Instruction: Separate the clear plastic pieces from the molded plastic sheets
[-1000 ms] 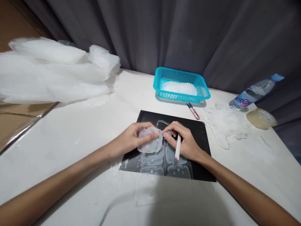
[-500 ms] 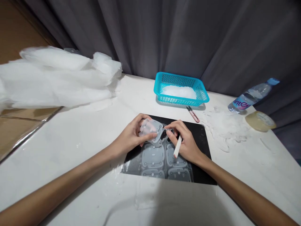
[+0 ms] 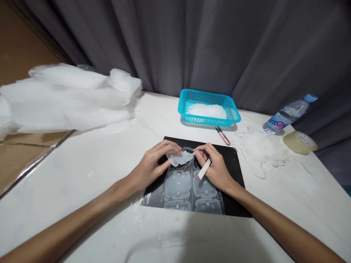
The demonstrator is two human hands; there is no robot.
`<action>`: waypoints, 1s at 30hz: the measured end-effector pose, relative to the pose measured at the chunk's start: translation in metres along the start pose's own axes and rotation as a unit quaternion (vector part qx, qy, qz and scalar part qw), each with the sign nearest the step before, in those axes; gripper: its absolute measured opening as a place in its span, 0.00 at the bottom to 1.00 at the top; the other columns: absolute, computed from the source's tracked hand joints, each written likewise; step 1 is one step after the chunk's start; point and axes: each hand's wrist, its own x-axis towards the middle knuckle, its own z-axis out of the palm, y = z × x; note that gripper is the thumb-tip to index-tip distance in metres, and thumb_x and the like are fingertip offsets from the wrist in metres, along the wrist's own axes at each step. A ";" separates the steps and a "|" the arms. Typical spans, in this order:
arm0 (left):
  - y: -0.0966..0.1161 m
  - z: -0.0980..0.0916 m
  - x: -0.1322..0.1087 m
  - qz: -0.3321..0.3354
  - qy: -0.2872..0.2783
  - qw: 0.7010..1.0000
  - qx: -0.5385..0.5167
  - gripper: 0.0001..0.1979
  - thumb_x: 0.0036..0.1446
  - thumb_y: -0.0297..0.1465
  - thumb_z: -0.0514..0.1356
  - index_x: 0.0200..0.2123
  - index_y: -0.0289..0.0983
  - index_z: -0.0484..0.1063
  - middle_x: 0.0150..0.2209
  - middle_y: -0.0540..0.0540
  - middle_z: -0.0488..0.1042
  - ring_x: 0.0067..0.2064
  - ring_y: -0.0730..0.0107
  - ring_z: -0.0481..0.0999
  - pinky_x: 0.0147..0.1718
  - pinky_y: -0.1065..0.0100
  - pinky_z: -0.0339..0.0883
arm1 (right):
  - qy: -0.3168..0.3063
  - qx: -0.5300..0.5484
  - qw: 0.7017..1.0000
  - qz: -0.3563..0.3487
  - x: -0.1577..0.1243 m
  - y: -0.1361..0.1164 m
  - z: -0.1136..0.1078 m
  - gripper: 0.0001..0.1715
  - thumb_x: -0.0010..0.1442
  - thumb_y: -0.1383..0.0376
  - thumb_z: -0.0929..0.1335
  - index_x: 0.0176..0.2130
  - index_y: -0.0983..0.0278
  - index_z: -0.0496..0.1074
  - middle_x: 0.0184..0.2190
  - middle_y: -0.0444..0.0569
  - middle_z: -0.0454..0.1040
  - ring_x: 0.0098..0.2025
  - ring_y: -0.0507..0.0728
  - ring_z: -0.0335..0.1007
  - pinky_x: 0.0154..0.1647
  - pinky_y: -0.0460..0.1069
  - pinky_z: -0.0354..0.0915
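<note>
My left hand grips a translucent, soft-looking molded piece by its left side and holds it tilted above a black board. My right hand has its thumb and fingers closed at the piece's right edge, where a thin strip shows. A slim white stick-like tool with a reddish end lies in the same right hand and points toward me; its other end is hidden by the fingers. Beneath both hands, a clear sheet of molded pieces with rounded rectangular outlines rests on the board.
A blue basket with translucent white pieces stands behind the board. Pink-handled thread snips lie nearby. To the right are translucent scraps, a water bottle and a tape roll. White sheets are heaped at left.
The molded piece has tipped to a flatter angle, and my left fingers now lie over its top left edge. My right hand has shifted slightly, still with the white tool.
</note>
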 end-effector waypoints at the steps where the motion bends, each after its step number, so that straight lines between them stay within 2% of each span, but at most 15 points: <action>1: -0.001 0.002 -0.001 0.007 -0.010 1.000 0.004 0.07 0.70 0.27 0.56 0.45 0.40 0.74 0.50 0.43 0.76 0.53 0.61 0.76 0.53 0.57 0.69 | 0.005 0.000 1.000 0.002 0.000 0.001 0.000 0.07 0.71 0.62 0.66 0.44 0.61 0.74 0.34 0.45 0.68 0.33 0.54 0.63 0.37 0.50 0.62; 6: -0.005 0.008 -0.005 0.006 -0.055 0.998 0.022 0.05 0.70 0.28 0.57 0.45 0.40 0.73 0.51 0.42 0.73 0.54 0.61 0.74 0.54 0.58 0.69 | 0.023 -0.002 1.000 0.010 0.001 0.003 0.001 0.08 0.71 0.62 0.66 0.43 0.62 0.74 0.35 0.45 0.68 0.32 0.53 0.62 0.36 0.50 0.61; 11: -0.010 0.007 -0.002 -0.014 -0.048 0.998 0.035 0.04 0.70 0.28 0.57 0.45 0.40 0.71 0.51 0.43 0.73 0.54 0.60 0.73 0.54 0.57 0.68 | 0.034 -0.013 0.999 0.020 0.002 0.003 0.001 0.08 0.71 0.61 0.66 0.42 0.62 0.74 0.34 0.45 0.68 0.32 0.54 0.63 0.36 0.50 0.61; 15: -0.009 0.005 0.002 -0.045 -0.006 0.998 0.036 0.05 0.70 0.32 0.57 0.46 0.39 0.71 0.47 0.43 0.74 0.51 0.60 0.75 0.51 0.57 0.69 | 0.036 -0.023 0.999 0.018 0.001 0.003 0.000 0.08 0.71 0.62 0.66 0.44 0.62 0.74 0.35 0.45 0.67 0.34 0.54 0.64 0.39 0.51 0.63; 19: -0.007 0.006 0.003 -0.133 0.033 0.991 0.002 0.08 0.71 0.37 0.56 0.45 0.39 0.69 0.44 0.45 0.75 0.45 0.63 0.77 0.46 0.61 0.72 | 0.062 -0.026 0.998 0.004 0.002 0.002 -0.002 0.10 0.72 0.59 0.65 0.46 0.61 0.75 0.39 0.48 0.67 0.36 0.55 0.65 0.42 0.52 0.66; 22: -0.015 0.003 0.005 -0.179 0.083 0.980 0.006 0.10 0.71 0.39 0.56 0.49 0.41 0.64 0.46 0.44 0.74 0.45 0.63 0.77 0.41 0.63 0.72 | 0.096 -0.017 0.995 -0.017 0.004 0.001 -0.010 0.18 0.75 0.55 0.60 0.45 0.60 0.75 0.43 0.51 0.68 0.46 0.58 0.68 0.51 0.56 0.66; 24: -0.022 -0.001 0.008 -0.177 0.154 0.970 0.057 0.15 0.68 0.38 0.60 0.52 0.41 0.60 0.51 0.41 0.70 0.47 0.60 0.74 0.37 0.63 0.72 | 0.105 0.005 0.994 -0.014 0.003 0.001 -0.021 0.27 0.77 0.50 0.55 0.43 0.60 0.75 0.43 0.52 0.69 0.50 0.59 0.68 0.55 0.57 0.64; 26: -0.025 -0.004 0.011 -0.167 0.228 0.955 0.094 0.20 0.63 0.37 0.64 0.52 0.41 0.59 0.53 0.40 0.66 0.50 0.58 0.72 0.35 0.64 0.71 | 0.074 0.052 0.996 0.017 -0.002 0.001 -0.034 0.35 0.76 0.45 0.50 0.44 0.59 0.76 0.40 0.50 0.71 0.45 0.58 0.69 0.52 0.56 0.66; 27: -0.023 -0.004 0.012 -0.161 0.246 0.952 0.089 0.19 0.62 0.36 0.65 0.51 0.41 0.60 0.52 0.40 0.65 0.50 0.58 0.71 0.35 0.64 0.72 | 0.045 0.086 0.995 0.039 -0.007 0.000 -0.041 0.38 0.75 0.43 0.49 0.44 0.59 0.76 0.38 0.49 0.71 0.41 0.57 0.70 0.47 0.55 0.68; 29: -0.013 0.001 0.010 -0.153 0.221 0.962 0.042 0.15 0.64 0.36 0.63 0.47 0.41 0.60 0.47 0.44 0.66 0.47 0.61 0.72 0.37 0.64 0.73 | -0.030 0.144 0.986 0.081 -0.020 -0.005 -0.054 0.37 0.74 0.42 0.49 0.45 0.59 0.75 0.34 0.47 0.72 0.32 0.54 0.70 0.36 0.52 0.68; 30: -0.006 0.005 0.008 -0.143 0.173 0.974 0.014 0.11 0.67 0.36 0.60 0.47 0.41 0.61 0.44 0.46 0.68 0.45 0.63 0.74 0.39 0.64 0.74 | -0.064 0.157 0.981 0.093 -0.027 -0.008 -0.059 0.34 0.74 0.42 0.52 0.44 0.59 0.75 0.34 0.46 0.72 0.29 0.53 0.70 0.34 0.51 0.68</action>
